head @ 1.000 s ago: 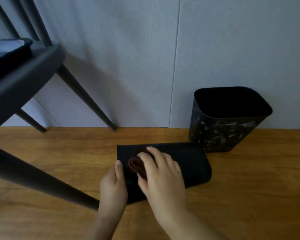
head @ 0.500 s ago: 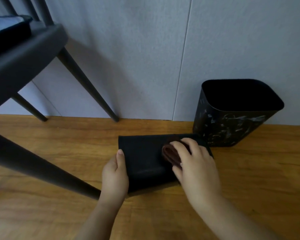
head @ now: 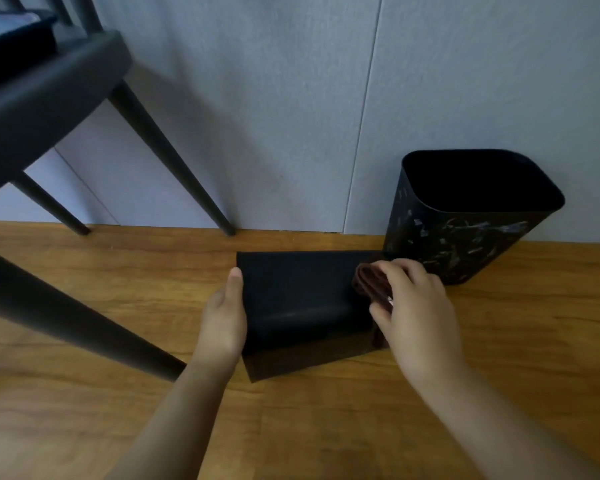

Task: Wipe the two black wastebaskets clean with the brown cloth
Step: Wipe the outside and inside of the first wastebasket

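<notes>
The right hand (head: 413, 306) has slid the brown cloth (head: 369, 284) rightward along the lying wastebasket (head: 298, 292).

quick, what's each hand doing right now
Left hand: open, pressed flat against the end of the wastebasket lying on its side, steadying it.
Right hand: closed, fingers holding the brown cloth against that wastebasket.

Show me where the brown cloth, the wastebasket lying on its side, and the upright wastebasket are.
brown cloth (head: 369, 284), head view, on the bunched folds left of the fingers.
lying wastebasket (head: 298, 289), head view, on its upturned side wall.
upright wastebasket (head: 458, 247), head view, on its speckled front wall.
</notes>
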Demonstrator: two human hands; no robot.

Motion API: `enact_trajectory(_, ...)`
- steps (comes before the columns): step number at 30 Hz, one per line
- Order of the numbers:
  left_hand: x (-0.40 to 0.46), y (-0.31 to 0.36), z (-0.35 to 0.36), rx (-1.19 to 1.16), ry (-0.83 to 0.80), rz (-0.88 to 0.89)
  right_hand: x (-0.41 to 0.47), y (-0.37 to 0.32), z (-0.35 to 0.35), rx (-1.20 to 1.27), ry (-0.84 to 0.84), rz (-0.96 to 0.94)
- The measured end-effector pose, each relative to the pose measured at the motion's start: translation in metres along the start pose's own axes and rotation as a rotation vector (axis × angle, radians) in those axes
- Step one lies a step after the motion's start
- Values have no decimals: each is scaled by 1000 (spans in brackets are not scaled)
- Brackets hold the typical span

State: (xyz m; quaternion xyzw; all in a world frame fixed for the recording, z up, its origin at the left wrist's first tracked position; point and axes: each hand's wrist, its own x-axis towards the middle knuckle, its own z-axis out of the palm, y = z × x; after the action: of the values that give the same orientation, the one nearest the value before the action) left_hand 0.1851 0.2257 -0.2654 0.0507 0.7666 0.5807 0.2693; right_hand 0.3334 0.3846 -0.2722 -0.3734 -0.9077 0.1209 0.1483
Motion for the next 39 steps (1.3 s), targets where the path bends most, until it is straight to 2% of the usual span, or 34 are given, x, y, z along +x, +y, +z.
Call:
enact_trajectory(2,-11,-13,-8,-43,-111,20,-1,1,1,10,-21,-13)
enact_trajectory(4,-29,-30,-13,4,-137,49,-4,1,2,30,-17,-11)
enact_trajectory(7,-40,-54,-8,162,-74,179,-4,5,3,104,13,-8)
enact_trajectory(9,-36,-55,-4,205,-21,257,-2,6,3,256,30,28)
enact_trajectory(12,-30,-40,2,170,26,319,-2,4,-3,497,76,109)
enact_trajectory(15,-25,-24,4,132,137,367,-13,-7,-8,521,109,78)
enact_trajectory(18,-23,-13,4,115,180,323,-29,-34,-10,500,42,-66)
enact_trajectory(22,-20,-14,6,95,52,294,-47,-73,0,328,-109,-327)
enact_trajectory(28,-25,-28,3,-173,-122,100,-52,-73,15,248,-77,-360)
enact_trajectory(30,-30,-34,3,-192,-167,81,-49,-68,16,213,-50,-401)
enact_trajectory(32,-32,-38,4,-173,-164,89,-42,-57,17,164,-51,-321)
enact_trajectory(36,-31,-40,8,-108,-72,130,-24,-15,16,150,-44,67)
enact_trajectory(39,-28,-36,12,-59,-50,149,-26,-18,11,196,-38,78)
